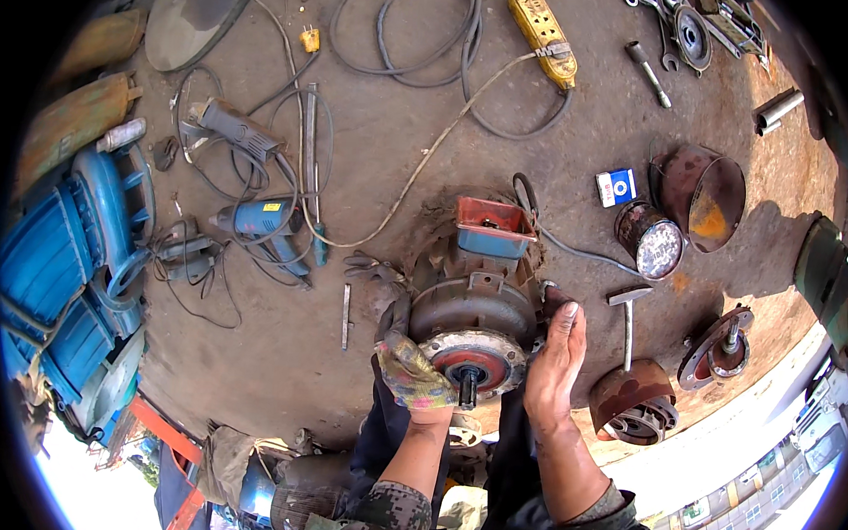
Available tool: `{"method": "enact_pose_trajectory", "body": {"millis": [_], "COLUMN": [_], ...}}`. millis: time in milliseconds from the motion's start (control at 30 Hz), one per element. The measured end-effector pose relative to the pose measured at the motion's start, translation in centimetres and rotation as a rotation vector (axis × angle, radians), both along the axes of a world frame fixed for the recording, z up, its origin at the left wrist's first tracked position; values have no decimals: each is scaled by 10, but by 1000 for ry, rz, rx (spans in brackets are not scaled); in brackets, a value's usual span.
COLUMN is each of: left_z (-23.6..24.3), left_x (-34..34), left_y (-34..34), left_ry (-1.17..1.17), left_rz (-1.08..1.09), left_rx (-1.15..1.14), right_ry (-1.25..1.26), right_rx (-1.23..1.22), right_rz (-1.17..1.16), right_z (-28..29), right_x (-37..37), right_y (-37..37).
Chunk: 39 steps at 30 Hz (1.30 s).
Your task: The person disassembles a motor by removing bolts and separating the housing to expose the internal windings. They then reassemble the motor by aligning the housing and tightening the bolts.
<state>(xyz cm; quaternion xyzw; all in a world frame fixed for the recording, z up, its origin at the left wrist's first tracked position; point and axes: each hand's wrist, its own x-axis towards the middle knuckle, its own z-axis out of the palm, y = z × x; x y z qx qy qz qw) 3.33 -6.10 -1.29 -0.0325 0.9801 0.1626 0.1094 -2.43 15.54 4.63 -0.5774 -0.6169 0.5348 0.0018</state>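
Observation:
An electric motor (469, 304) with a grey body and a red and blue terminal box (495, 228) is between my hands at the lower middle. Its round flange and shaft (467, 379) face me. My left hand (411, 372), in a dirty multicoloured glove, grips the motor's left side by the flange. My bare right hand (556, 354) presses round its right side, fingertips partly hidden. Dark pliers (372, 268) lie just left of the motor.
Power tools (257, 222) and cables lie left, beside blue machinery (69, 271). A yellow power strip (539, 35) is at the top. Rusty cans (702, 200), a hammer (627, 323) and rusty round parts (629, 403) are right. Wrenches (665, 35) lie top right.

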Motion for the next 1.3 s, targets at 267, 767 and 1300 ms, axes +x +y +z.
{"method": "enact_pose_trajectory", "body": {"millis": [267,767,1300], "left_z": [12,66,58], "left_x": [-6,-109,-108], "left_y": [14,60,55], "left_ry": [44,-337,-128], "left_rz": [-199,314,301], "left_rx": [-107,468,490], "right_ry": [-37,-169,-169], "right_rx": [141,329,406], "right_rz": [-66,104,235], "right_z": [-3,38,47], "right_x": [-20,-45,-41], "right_y": [-21,-72,-75]}}
